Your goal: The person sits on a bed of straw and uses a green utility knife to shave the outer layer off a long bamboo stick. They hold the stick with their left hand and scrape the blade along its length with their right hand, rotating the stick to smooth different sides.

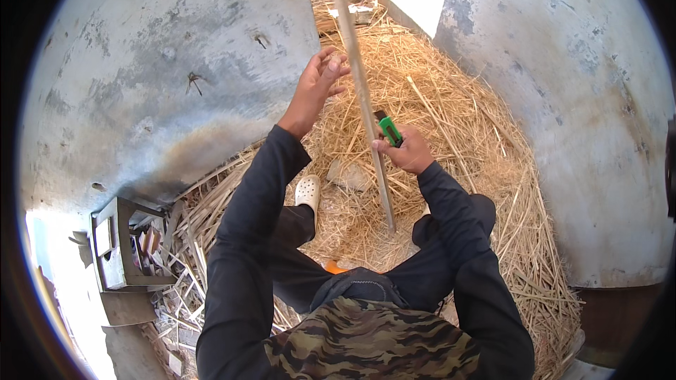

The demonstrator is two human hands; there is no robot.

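A long, thin wooden pole (362, 88) stands tilted in front of me, its lower end down at the straw between my legs and its top running out of the upper edge. My right hand (414, 152) is closed around a green utility knife (390, 131) with a dark tip. The thumb of that hand lies against the pole, or very close to it. To the left of the pole, my left hand (320, 88) is raised with its fingers apart and slightly curled. It appears to hold nothing.
Loose straw (451, 112) covers the floor. A flat stone (349, 175) lies near my pale clog (308, 192). Worn grey walls (176, 63) rise on both sides. At the lower left stands a box-like frame (125, 243) with scraps inside. Something orange (336, 267) lies below me.
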